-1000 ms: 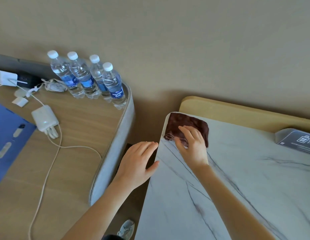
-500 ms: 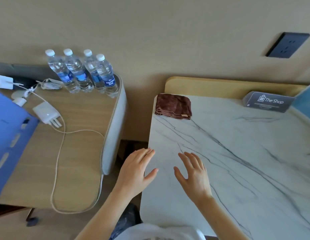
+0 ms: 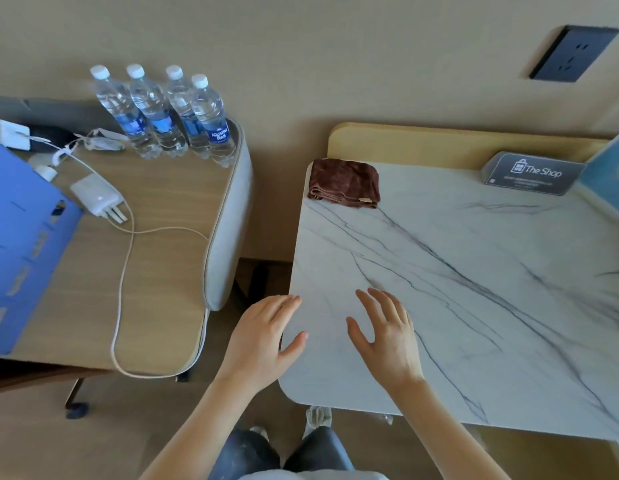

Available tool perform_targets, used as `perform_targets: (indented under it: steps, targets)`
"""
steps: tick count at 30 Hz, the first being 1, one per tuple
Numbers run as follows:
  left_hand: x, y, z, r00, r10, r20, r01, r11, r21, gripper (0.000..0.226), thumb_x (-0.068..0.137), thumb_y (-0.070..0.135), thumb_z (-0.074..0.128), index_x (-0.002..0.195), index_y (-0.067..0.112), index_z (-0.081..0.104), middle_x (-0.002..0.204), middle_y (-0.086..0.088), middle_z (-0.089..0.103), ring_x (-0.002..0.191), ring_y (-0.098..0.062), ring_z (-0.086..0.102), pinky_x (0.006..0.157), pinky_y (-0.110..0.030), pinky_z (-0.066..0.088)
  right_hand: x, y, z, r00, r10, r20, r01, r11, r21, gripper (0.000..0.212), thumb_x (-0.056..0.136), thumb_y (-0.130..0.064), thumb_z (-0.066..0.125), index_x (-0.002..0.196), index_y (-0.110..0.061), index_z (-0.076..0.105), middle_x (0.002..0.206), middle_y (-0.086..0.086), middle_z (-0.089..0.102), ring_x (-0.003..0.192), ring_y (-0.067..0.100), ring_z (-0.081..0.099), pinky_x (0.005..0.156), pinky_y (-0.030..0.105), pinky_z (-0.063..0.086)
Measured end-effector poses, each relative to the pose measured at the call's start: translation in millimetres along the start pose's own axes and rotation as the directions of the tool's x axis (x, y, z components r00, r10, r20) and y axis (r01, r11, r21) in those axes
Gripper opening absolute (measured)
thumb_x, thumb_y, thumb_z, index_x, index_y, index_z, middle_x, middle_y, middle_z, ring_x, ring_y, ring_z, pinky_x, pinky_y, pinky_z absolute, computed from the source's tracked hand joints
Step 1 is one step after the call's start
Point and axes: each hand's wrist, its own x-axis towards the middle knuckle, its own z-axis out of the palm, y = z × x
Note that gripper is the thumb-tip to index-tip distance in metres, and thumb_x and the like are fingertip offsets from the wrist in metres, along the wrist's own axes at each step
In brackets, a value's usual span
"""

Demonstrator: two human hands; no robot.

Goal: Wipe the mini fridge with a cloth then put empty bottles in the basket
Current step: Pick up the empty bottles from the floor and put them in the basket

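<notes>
- Both my hands are empty. Left hand has fingers spread, flat over the near-left edge of the marble top, thumb on the slab. Right hand is open too, palm down just above the slab, gripping nothing.
- Cloth lies folded at the far-left corner of the marble top, well apart from both hands. It looks parked out of the way, near the edge.
- I cannot tell whether the marble top is the fridge's lid; no fridge door shows.
- Four bottles stand upright in a tight row at the far corner of the wooden tabletop, against the wall. All capped; they look full, not empty.
- No basket in view.
- A charger and its cable trail across the tabletop, beside a blue folder.
- Judgement: wiping seems done or paused; bottles come next.
</notes>
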Motion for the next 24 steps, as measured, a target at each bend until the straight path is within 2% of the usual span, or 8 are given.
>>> perform_targets:
  steps: [4, 10, 14, 20, 24]
  targets:
    - [-3.1, 5.1, -18.1, 0.997, 0.067, -0.028, -0.067, 0.998, -0.021, 0.066, 0.096, 0.063, 0.032, 0.136, 0.017, 0.058, 0.136, 0.002, 0.061, 0.126, -0.017, 0.056, 0.101, -0.041, 0.051, -13.2, -13.8, -16.4, 0.998, 0.022, -0.061, -0.023, 1.000, -0.002, 0.057, 0.096, -0.057, 0.037, 0.136, -0.022, 0.057, 0.139, 0.003, 0.058, 0.129, 0.030, 0.052, 0.103, 0.052, 0.047]
    - [-37.2, 5.1, -50.6, 0.973, 0.204, -0.111, -0.203, 0.979, 0.016, 0.053, 0.094, 0.046, 0.047, 0.131, 0.011, 0.062, 0.129, 0.001, 0.064, 0.120, -0.016, 0.057, 0.099, -0.032, 0.047, -62.6, -53.8, -23.8, 0.982, 0.081, -0.169, -0.078, 0.997, 0.023, 0.055, 0.094, -0.058, 0.040, 0.135, -0.025, 0.057, 0.138, 0.001, 0.059, 0.128, 0.028, 0.053, 0.102, 0.053, 0.048]
    - [-91.0, -10.2, -62.9, 0.967, 0.243, -0.069, -0.245, 0.969, -0.018, 0.052, 0.094, 0.046, 0.047, 0.132, 0.013, 0.061, 0.129, 0.003, 0.064, 0.120, -0.015, 0.057, 0.099, -0.032, 0.048, -123.4, -86.3, -7.9, 0.972, 0.155, -0.175, -0.155, 0.988, 0.014, 0.056, 0.093, -0.060, 0.039, 0.133, -0.027, 0.058, 0.137, -0.002, 0.059, 0.129, 0.026, 0.053, 0.104, 0.052, 0.047]
    - [-194.4, -48.2, -82.9, 0.955, 0.297, 0.003, -0.297, 0.955, -0.008, 0.052, 0.094, 0.047, 0.046, 0.132, 0.015, 0.062, 0.128, 0.004, 0.063, 0.119, -0.014, 0.058, 0.101, -0.028, 0.043, -241.6, -145.5, 24.4, 0.963, 0.199, -0.181, -0.198, 0.980, 0.024, 0.050, 0.089, -0.045, 0.052, 0.129, -0.018, 0.063, 0.131, 0.001, 0.061, 0.124, 0.026, 0.054, 0.102, 0.048, 0.047]
    - [-247.5, -58.1, -94.3, 0.942, 0.333, 0.037, -0.332, 0.943, -0.039, 0.052, 0.094, 0.048, 0.045, 0.130, 0.014, 0.063, 0.126, 0.003, 0.064, 0.117, -0.015, 0.060, 0.097, -0.029, 0.046, -302.1, -180.8, 25.4, 0.947, 0.226, -0.227, -0.225, 0.974, 0.032, 0.045, 0.091, -0.044, 0.055, 0.126, -0.017, 0.064, 0.128, 0.000, 0.063, 0.121, 0.022, 0.055, 0.100, 0.044, 0.048]
